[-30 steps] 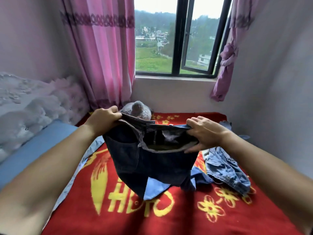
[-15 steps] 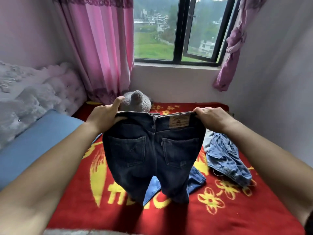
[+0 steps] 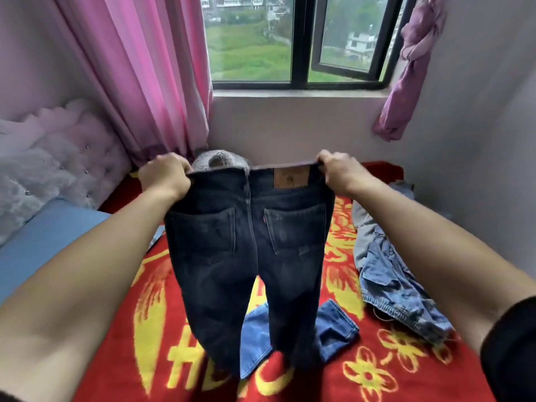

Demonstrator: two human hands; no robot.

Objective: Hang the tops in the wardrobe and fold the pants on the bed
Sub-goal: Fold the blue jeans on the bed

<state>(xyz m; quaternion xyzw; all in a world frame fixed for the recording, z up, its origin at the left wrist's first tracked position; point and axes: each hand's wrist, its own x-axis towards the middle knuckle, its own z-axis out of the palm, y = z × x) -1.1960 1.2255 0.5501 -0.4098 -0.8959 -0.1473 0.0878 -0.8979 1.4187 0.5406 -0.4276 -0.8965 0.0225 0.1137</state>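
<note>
Nearest, spread over the bed (image 3: 304, 385), a red blanket with yellow lettering and flowers. Lying on it, a leg of blue jeans (image 3: 333, 329), partly behind the hanging cloth, and to the right a crumpled pale denim garment (image 3: 391, 281).

Above these, held up by the waistband, dark jeans (image 3: 246, 242), with back pockets and leather patch toward the camera and legs hanging down to about the blanket. Gripping the band at either end: left hand (image 3: 164, 175) and right hand (image 3: 338, 172), both with fingers curled tight over the denim.

Farther off, a grey fuzzy thing (image 3: 220, 163), a tufted headboard (image 3: 58, 158), a pink curtain (image 3: 150, 68) and a window (image 3: 290, 39).

Judged early: nothing folded in view, the dark pair only spread out as if for a first fold, two other denim pieces loose on the bed.

No wardrobe or hanger in view, so no telling about the tops. Cannot tell whether the pale denim is a top or pants. Hidden too: the hems' contact with the blanket, most of the grey thing, and the fingertips behind the band.
</note>
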